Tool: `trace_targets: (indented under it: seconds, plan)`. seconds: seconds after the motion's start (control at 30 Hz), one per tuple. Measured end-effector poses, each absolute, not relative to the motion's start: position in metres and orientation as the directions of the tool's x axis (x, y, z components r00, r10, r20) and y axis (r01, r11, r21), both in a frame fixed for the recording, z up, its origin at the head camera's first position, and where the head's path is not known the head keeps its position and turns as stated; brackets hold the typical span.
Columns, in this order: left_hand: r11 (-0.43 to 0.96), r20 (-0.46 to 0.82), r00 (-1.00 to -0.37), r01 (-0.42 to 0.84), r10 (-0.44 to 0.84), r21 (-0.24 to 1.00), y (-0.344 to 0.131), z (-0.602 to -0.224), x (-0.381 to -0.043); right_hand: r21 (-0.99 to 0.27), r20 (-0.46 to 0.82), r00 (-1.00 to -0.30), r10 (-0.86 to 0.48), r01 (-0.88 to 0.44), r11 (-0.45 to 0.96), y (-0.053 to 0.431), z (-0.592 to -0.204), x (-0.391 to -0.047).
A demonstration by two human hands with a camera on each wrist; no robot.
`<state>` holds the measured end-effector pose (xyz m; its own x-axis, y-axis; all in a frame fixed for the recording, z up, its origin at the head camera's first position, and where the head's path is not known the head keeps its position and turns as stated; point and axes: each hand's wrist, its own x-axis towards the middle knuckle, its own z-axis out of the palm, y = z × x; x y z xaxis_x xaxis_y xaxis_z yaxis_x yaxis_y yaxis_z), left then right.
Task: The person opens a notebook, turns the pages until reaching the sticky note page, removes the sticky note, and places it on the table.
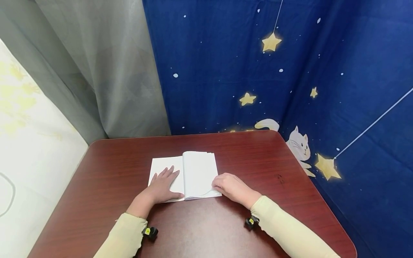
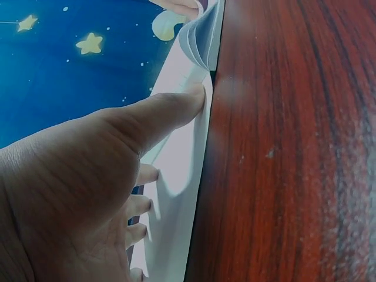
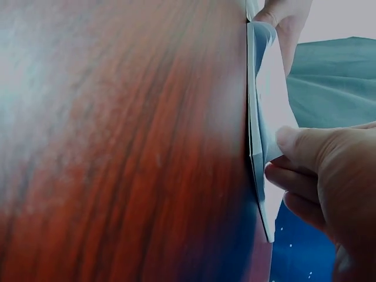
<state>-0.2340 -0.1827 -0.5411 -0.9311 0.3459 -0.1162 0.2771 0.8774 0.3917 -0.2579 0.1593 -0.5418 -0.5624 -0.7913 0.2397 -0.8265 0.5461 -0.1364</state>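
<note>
An open book (image 1: pixel 199 172) with blank white pages lies on the table, its thicker stack of pages on the right side. My left hand (image 1: pixel 163 187) rests spread on the left page (image 1: pixel 160 163), the thumb reaching toward the fold near the bottom edge. In the left wrist view that thumb (image 2: pixel 176 108) presses close to the spine, beside curved pages (image 2: pixel 200 38). At the lower right corner, my right hand (image 1: pixel 233 186) pinches a page. The right wrist view shows this lifted page (image 3: pixel 271 100) between thumb and fingers, bowed up from the pages beneath.
The dark red wooden table (image 1: pixel 258 154) has rounded corners. A grey curtain (image 1: pixel 126 71) and a blue curtain (image 1: pixel 213 64) with stars hang behind it. A white wall (image 1: pixel 29 143) stands at the left. Each sleeve carries a small black wrist camera (image 1: pixel 151 233).
</note>
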Motion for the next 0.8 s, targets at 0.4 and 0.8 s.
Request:
trace_targets:
  seconds: [0.4, 0.8]
  plan:
    - [0.852, 0.081, -0.937, 0.342, 0.338, 0.397, -0.167, -0.533, -0.238, -0.121, 0.397, -0.502, -0.768, -0.858, 0.499, 0.155, -0.535, -0.261]
    - [0.680, 0.258, -0.808, 0.587, 0.530, 0.439, -0.109, -0.514, -0.229, -0.072, 0.419, -0.505, -0.755, -0.847, 0.526, 0.151, -0.526, -0.261]
